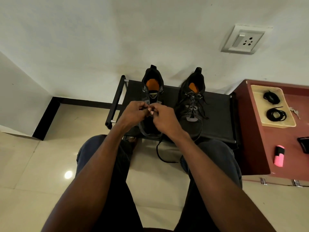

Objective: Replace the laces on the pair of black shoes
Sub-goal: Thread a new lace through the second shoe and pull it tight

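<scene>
Two black shoes with orange insoles stand side by side on a low black rack (215,114), toes toward me. Over the middle of the left shoe (152,84) my left hand (133,113) and my right hand (164,120) meet, fingers curled and pinching a black lace at its eyelets. One end of that lace (160,153) hangs off the shoe's toe down toward the floor. The right shoe (192,104) is laced, with its lace ends loose. Two coiled black laces (275,114) lie in a beige tray (257,104) to the right.
The tray sits on a red-brown cabinet top (260,148) with keys (295,112), a pink object (278,155) and a dark item at the edge. A white wall with a socket (244,40) stands behind the rack. My knees frame shiny floor tiles.
</scene>
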The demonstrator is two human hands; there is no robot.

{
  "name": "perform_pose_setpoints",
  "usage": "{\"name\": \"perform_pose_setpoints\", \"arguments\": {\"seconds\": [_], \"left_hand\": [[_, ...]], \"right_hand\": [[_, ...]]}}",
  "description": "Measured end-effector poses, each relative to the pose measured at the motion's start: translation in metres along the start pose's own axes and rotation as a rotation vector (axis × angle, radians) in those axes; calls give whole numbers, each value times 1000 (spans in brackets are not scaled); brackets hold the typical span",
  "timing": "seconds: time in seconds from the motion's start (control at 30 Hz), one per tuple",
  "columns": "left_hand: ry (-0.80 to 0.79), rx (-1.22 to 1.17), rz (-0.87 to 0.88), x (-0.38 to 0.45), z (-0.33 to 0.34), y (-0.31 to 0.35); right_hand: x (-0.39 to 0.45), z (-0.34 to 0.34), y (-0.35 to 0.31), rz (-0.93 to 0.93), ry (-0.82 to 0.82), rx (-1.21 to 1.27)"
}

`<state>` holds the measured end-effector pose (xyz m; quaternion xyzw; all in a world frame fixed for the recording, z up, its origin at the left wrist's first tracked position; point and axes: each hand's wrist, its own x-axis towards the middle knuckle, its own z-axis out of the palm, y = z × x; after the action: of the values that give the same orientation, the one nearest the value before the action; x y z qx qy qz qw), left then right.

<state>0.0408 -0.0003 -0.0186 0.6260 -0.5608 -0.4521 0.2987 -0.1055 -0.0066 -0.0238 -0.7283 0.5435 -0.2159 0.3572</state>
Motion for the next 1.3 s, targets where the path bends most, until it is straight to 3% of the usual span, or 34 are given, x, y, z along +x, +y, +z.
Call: {"name": "perform_pose_setpoints", "arguments": {"seconds": [0.27, 0.47, 0.63, 0.77, 0.83, 1.1, 1.23, 1.3], "left_hand": [[92, -48, -74, 3, -14, -7], [47, 20, -85, 6, -6, -10], [52, 316, 12, 9, 4, -13], [-108, 282, 146, 10, 10, -10], [-136, 225, 164, 7, 12, -7], [-17, -30, 23, 7, -6, -13], [-33, -93, -42, 7, -9, -15], [-4, -112, -49, 7, -6, -13]], "right_hand": [[5, -33, 23, 298, 435, -346], [9, -23, 19, 262, 299, -260], [9, -24, 16, 276, 228, -212], [7, -31, 8, 213, 59, 141], [5, -33, 5, 189, 40, 201], [10, -35, 17, 248, 278, -177], [5, -32, 22, 284, 298, -400], [7, -23, 22, 179, 269, -403]]}}
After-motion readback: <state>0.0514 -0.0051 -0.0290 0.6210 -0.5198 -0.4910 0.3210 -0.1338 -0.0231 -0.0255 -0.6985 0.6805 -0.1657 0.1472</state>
